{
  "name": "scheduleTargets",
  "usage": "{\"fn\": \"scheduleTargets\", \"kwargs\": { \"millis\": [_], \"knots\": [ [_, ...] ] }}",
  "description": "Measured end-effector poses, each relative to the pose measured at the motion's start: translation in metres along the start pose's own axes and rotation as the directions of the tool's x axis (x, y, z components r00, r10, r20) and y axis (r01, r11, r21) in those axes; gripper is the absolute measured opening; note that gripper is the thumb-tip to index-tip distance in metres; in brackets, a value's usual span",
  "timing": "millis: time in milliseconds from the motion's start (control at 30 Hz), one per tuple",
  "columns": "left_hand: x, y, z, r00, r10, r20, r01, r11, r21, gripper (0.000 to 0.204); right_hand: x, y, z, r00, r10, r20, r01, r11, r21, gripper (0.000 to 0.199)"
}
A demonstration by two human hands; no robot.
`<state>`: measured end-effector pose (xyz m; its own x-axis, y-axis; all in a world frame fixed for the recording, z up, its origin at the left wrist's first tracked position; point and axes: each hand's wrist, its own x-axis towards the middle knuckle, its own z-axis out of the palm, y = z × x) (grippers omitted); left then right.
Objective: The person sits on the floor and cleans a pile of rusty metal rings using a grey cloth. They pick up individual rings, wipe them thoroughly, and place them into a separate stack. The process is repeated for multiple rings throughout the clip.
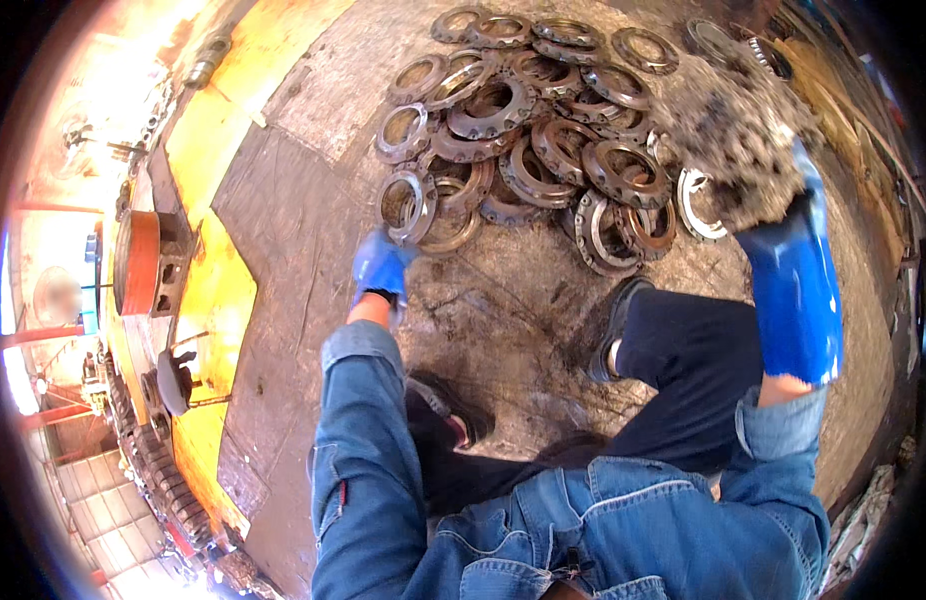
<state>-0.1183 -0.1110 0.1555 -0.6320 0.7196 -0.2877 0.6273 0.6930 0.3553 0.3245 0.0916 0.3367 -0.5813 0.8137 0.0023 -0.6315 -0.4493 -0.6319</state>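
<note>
A person in a denim jacket crouches on a grimy metal floor (pixel 313 210). The left hand (pixel 381 265), in a blue glove, touches a rusty toothed ring (pixel 405 205) at the near left edge of a heap of rings (pixel 528 120). The right hand (pixel 753 150), raised on the right, has a dirt-caked glove.

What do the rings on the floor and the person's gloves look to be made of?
Rings: apparently steel or iron, dull grey-brown with rusty patches and notched edges. Gloves: seemingly rubber or coated fabric, glossy blue on the right hand and the left hand, which reaches a ring.
</note>
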Motion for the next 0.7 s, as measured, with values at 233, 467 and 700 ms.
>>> {"fn": "scheduleTargets", "kwargs": {
  "millis": [233, 467, 700],
  "knots": [
    [0.089, -0.045, 0.104, 0.980, -0.126, -0.154, 0.177, 0.904, 0.389, 0.053, -0.019, 0.029, 0.006, 0.982, 0.070, -0.177, -0.082, 0.995, -0.063, 0.055],
    [0.117, -0.048, 0.121, 0.991, -0.106, -0.086, 0.129, 0.934, 0.334, 0.059, -0.026, 0.043, 0.010, 0.951, 0.104, -0.290, -0.149, 0.979, -0.141, 0.060],
    [0.109, -0.062, 0.064, 0.999, 0.016, 0.039, -0.023, 0.983, 0.182, 0.058, -0.023, 0.037, 0.020, 0.969, 0.080, -0.234, -0.113, 0.985, -0.132, 0.067]
  ]
}}
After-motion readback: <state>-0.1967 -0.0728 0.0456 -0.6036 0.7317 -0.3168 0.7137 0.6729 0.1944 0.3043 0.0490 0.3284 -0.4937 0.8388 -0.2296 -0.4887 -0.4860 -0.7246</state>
